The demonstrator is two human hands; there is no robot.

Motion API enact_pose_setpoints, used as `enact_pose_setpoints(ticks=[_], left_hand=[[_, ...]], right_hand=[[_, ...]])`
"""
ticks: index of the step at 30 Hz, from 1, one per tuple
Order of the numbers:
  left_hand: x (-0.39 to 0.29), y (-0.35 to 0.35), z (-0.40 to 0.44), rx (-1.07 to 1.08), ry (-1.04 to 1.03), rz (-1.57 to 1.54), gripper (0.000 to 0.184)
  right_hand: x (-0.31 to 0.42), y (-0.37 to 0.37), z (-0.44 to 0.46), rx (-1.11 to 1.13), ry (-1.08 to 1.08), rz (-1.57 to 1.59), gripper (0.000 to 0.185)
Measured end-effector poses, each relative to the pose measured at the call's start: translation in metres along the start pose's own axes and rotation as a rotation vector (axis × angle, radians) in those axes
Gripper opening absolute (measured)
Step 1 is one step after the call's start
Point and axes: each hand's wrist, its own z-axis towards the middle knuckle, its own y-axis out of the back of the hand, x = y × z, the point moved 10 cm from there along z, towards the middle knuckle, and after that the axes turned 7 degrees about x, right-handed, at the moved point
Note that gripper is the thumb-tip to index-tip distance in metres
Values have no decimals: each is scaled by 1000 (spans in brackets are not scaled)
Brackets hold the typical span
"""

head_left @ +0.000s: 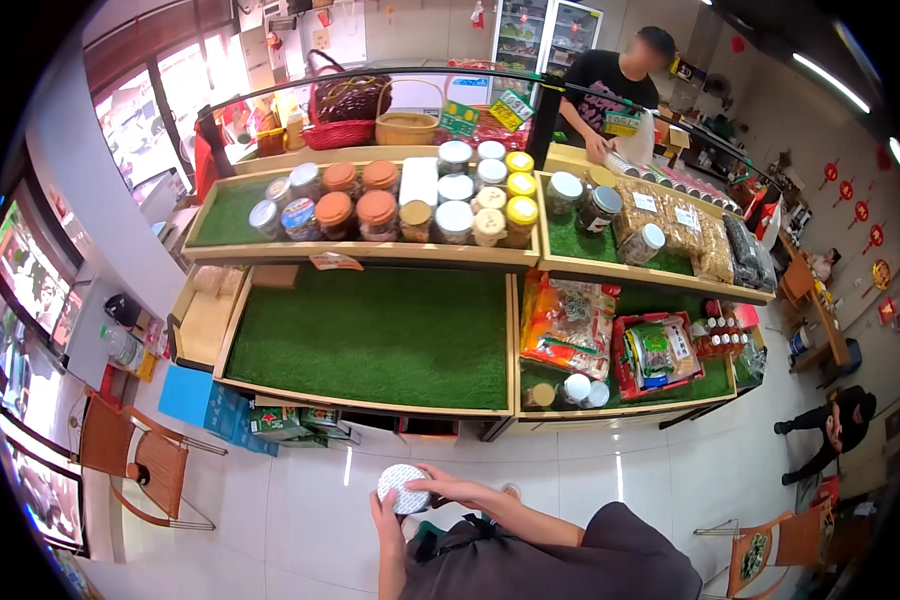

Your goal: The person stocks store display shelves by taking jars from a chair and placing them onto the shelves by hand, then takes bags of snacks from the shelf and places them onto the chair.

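A jar with a white patterned lid (404, 489) is held between my two hands, low in the view in front of my body. My left hand (386, 512) grips its left side. From the right, my right hand (435, 486) reaches across, its fingers on the lid and the jar's edge. Most of the jar's body is hidden under the lid and my fingers. Ahead stands a wooden shelf whose lower tray (370, 340) is lined with green artificial turf. On the upper tier are several jars, among them orange-lidded jars (377, 214) and yellow-lidded jars (521, 212).
Bagged dry goods (678, 220) and a red basket of packets (657, 352) fill the right side. A blue box (195, 405) stands below left, near a brown chair (160, 465). One person (620, 95) works behind the shelf; another person (840, 425) is at far right.
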Motion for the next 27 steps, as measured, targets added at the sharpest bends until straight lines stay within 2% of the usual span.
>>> enact_pose_setpoints(ticks=[3, 5, 9, 11, 13, 15, 17, 20, 22, 27], left_hand=[[-26, 57, 3, -41, -64, -179, 44], [-45, 85, -4, -16, -58, -168, 42], [-45, 139, -3, 6, -55, -259, 41], [-30, 166, 4, -24, 27, -312, 46], [-37, 183, -4, -86, 136, -282, 53], [-58, 194, -14, -114, 73, -203, 66], [-66, 219, -16, -233, 17, -203, 74], [-88, 260, -25, -378, 1, -236, 75], [-95, 293, -23, -419, -22, -273, 74], [-146, 361, -13, -491, -28, -299, 75]], right_hand=[[2, -53, 37, -15, -36, -63, 92], [7, -87, 55, 44, -37, -62, 93], [19, -123, 79, -9, -58, -85, 87], [17, -137, 96, -17, -41, 18, 75], [28, -173, 113, 120, 35, 139, 62], [35, -197, 116, 88, -92, 64, 53], [12, -208, 150, 188, -150, 27, 58], [2, -241, 191, 299, -236, 7, 61], [-2, -263, 215, 297, -315, -38, 60], [37, -335, 283, 399, -279, -116, 57]])
